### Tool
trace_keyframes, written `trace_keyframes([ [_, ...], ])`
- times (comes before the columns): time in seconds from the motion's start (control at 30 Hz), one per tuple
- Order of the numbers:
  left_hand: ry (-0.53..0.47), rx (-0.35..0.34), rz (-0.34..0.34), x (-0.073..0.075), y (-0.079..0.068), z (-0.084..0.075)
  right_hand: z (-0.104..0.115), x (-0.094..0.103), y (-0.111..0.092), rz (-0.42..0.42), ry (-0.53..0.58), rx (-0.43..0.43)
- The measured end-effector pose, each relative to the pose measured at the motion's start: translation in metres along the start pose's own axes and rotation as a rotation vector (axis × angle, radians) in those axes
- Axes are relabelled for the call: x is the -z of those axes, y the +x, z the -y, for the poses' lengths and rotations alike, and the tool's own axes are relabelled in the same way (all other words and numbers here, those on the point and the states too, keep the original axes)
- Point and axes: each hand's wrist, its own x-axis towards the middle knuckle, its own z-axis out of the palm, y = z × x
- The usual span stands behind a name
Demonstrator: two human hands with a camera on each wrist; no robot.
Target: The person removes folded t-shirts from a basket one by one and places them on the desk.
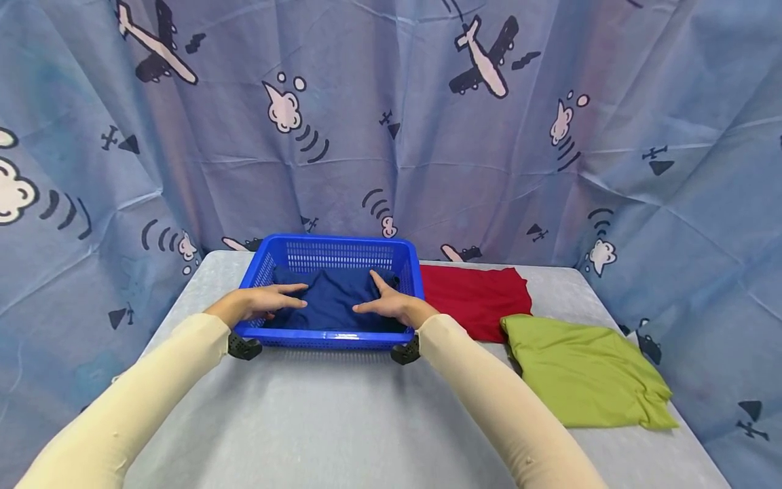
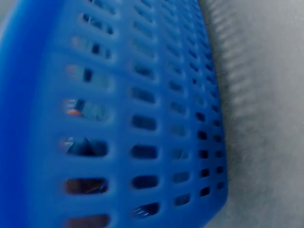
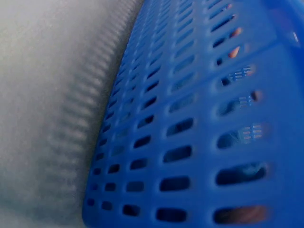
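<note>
A blue plastic basket (image 1: 342, 336) with slotted walls stands toward the back of the table, and a dark blue cloth (image 1: 332, 297) lies spread inside it. My left hand (image 1: 264, 301) reaches over the basket's left part, thumb and fingers spread apart above the cloth. From the other side comes my right hand (image 1: 394, 303), its fingers likewise extended over the cloth's right part. Nothing shows in either grasp. Both wrist views are filled by the basket's outer wall (image 2: 159, 107), which hides most of the hands; small bits of skin show through the slots.
Right of the basket, a red cloth (image 1: 473, 299) lies flat near the table's back edge. A yellow-green cloth (image 1: 586, 373) overlaps its corner and reaches the right edge. The grey-white table (image 1: 324, 421) is bordered by a blue airplane-print curtain (image 1: 342, 88).
</note>
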Motion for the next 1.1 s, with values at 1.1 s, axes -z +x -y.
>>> trace_keyframes([
  [1.1,0.015,-0.125,-0.149,0.0,0.0036,0.0034,0.0002,-0.0015,0.0008,-0.109,-0.077,0.061],
])
